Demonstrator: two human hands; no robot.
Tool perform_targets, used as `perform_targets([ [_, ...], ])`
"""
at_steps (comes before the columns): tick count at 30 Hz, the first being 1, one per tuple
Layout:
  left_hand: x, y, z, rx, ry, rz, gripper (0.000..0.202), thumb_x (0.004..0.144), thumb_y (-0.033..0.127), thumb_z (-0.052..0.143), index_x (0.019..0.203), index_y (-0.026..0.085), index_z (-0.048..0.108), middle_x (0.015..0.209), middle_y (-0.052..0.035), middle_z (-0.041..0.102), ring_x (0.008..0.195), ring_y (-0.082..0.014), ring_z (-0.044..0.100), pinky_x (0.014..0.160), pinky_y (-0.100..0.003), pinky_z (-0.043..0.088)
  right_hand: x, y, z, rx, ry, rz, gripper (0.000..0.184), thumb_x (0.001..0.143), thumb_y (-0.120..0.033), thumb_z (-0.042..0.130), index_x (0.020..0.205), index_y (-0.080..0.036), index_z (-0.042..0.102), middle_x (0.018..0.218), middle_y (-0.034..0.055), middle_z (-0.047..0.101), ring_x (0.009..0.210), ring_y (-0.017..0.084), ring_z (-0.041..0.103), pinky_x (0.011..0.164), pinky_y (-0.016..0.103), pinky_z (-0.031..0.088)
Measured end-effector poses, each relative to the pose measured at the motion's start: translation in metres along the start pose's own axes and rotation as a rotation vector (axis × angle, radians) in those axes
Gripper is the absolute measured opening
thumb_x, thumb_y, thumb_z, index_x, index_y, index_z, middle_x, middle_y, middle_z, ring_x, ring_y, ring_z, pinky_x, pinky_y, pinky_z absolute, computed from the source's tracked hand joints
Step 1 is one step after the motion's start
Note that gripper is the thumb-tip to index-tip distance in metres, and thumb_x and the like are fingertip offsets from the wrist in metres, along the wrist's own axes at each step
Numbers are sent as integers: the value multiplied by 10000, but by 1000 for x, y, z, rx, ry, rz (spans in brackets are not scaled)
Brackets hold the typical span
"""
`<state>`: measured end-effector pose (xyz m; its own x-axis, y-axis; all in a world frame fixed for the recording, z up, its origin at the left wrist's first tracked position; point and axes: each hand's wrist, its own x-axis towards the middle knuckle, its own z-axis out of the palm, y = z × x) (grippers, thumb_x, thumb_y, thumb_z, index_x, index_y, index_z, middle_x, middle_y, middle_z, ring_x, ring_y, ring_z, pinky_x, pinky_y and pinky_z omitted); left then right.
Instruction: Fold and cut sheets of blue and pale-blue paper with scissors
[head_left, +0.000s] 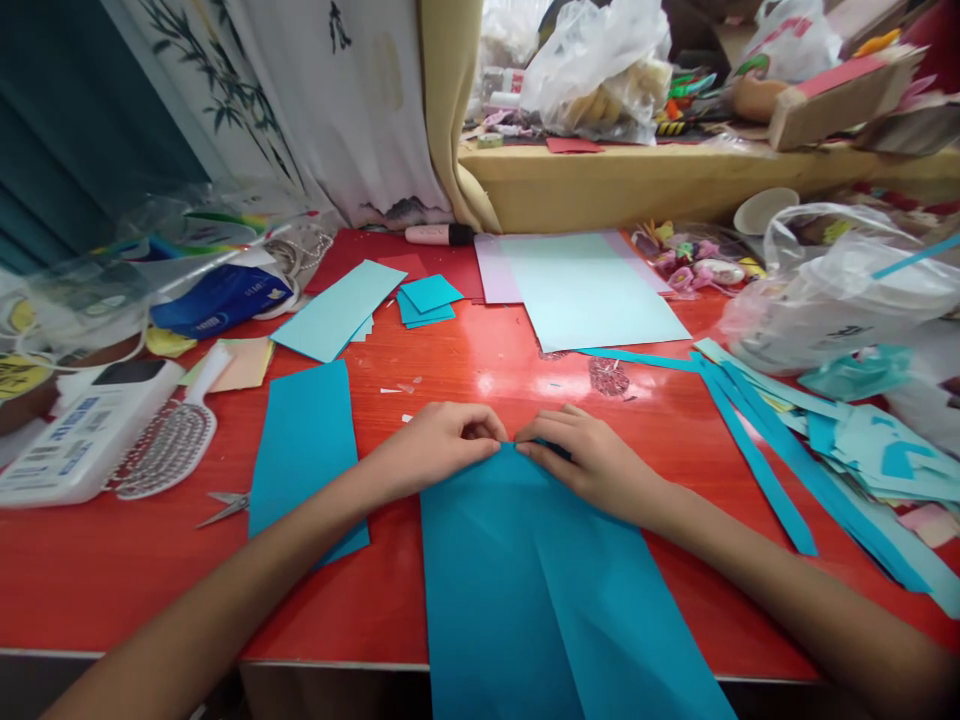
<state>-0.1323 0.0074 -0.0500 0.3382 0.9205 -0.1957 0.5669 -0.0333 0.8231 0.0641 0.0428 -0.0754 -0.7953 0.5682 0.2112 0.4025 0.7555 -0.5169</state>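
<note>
A large sheet of blue paper (495,580) hangs over the front edge of the red table, with a crease running down it. My left hand (450,445) pinches its top edge between thumb and fingers. Close beside it, my right hand (589,455) pinches the same edge a little to the right. The fingertips of both hands almost meet at the middle of that edge. Under my left forearm lies another blue paper piece (304,440), and the blades of a pair of scissors (225,508) stick out from beneath it.
Pale blue sheets (600,300) and small blue squares (431,292) lie farther back on the table (480,350). Paper strips and scraps (877,460) pile up at the right, near a plastic bag (840,290). A hairbrush (176,440) and a white box (82,430) sit at the left.
</note>
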Motion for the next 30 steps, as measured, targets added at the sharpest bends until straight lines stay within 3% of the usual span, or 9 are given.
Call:
perform_targets([
  [8, -1, -5, 13, 389, 131, 241, 114, 823, 244, 492, 862, 184, 581, 870, -21, 607, 839, -160, 524, 736, -281, 396, 2, -3, -3, 232, -11, 115, 130, 865, -213, 467, 843, -185, 592, 805, 13, 614, 721, 125, 549, 659, 254, 395],
  [30, -2, -8, 22, 444, 251, 372, 107, 845, 223, 486, 803, 185, 577, 821, -12, 607, 807, -145, 517, 736, -278, 383, 2, -3, -5, 372, -19, 172, 158, 845, -200, 473, 848, -187, 630, 833, 17, 660, 762, 145, 595, 659, 254, 430],
])
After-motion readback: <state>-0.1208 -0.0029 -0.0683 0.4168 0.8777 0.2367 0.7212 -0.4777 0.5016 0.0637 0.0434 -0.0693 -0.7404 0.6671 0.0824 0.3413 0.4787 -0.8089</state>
